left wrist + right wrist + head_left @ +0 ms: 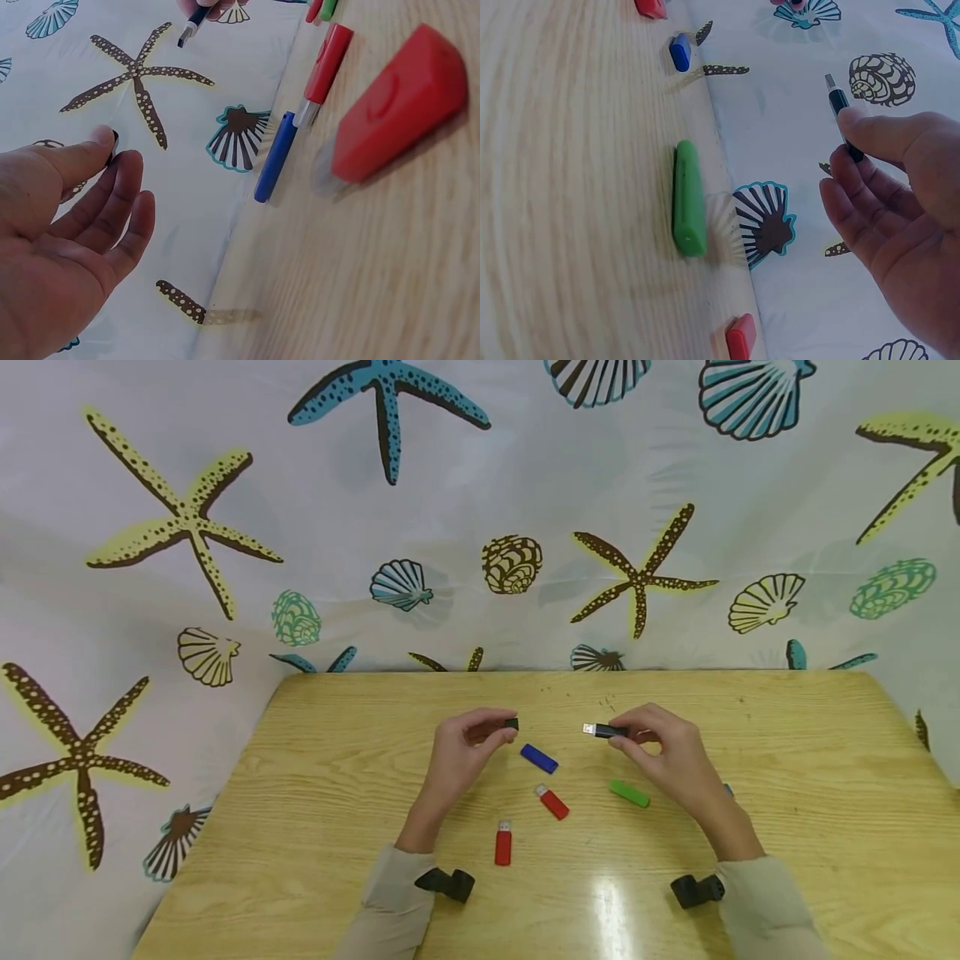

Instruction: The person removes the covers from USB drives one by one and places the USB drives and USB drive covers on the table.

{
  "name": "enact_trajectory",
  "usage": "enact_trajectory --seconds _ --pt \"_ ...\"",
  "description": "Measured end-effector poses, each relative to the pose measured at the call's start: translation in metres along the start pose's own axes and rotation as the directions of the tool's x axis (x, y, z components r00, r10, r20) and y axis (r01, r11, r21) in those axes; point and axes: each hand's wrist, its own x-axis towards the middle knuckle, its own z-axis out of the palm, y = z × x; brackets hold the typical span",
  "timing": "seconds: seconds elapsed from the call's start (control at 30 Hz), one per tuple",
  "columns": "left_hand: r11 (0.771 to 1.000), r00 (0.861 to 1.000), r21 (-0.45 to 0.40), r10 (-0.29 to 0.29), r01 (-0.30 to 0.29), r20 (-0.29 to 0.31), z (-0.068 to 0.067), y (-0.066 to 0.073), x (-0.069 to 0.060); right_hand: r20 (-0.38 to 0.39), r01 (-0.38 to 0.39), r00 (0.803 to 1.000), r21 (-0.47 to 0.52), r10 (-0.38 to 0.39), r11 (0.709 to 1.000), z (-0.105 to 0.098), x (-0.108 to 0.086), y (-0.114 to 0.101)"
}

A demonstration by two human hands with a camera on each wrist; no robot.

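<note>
My left hand (462,752) pinches a small black cap (512,724) between thumb and fingertips above the table. Across from it, my right hand (670,752) pinches a black USB stick (606,731), its bare metal plug pointing left towards the cap. A gap separates the two. The left wrist view shows only the edge of the cap (113,147) beyond the thumb. Thumb and fingers cover the rear of the USB stick (841,105) in the right wrist view. Below and between the hands lies a blue USB stick (539,758), with no metal plug showing.
Two red USB sticks, one nearer the middle (552,802) and one closer to me (503,843), lie with plugs bare. A green stick (629,793) lies left of my right wrist. Another small blue piece (728,789) is mostly hidden behind that wrist. A patterned cloth (450,527) hangs behind the wooden table (315,827).
</note>
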Motion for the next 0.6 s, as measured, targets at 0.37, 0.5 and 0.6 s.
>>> enact_trajectory --seconds 0.37,0.5,0.6 --pt "0.998 0.999 -0.036 -0.046 0.045 -0.007 0.01 -0.006 0.004 0.023 -0.022 0.999 -0.022 0.022 1.0 0.005 0.005 0.004" --pt "0.996 0.997 -0.039 -0.078 0.077 -0.023 0.012 -0.009 0.007 0.034 -0.032 0.999 -0.04 0.033 0.999 0.006 0.01 0.005" --pt "0.996 0.996 -0.033 -0.085 0.084 -0.021 0.013 -0.012 0.011 0.043 -0.033 0.998 -0.042 0.035 0.999 0.008 0.013 0.008"
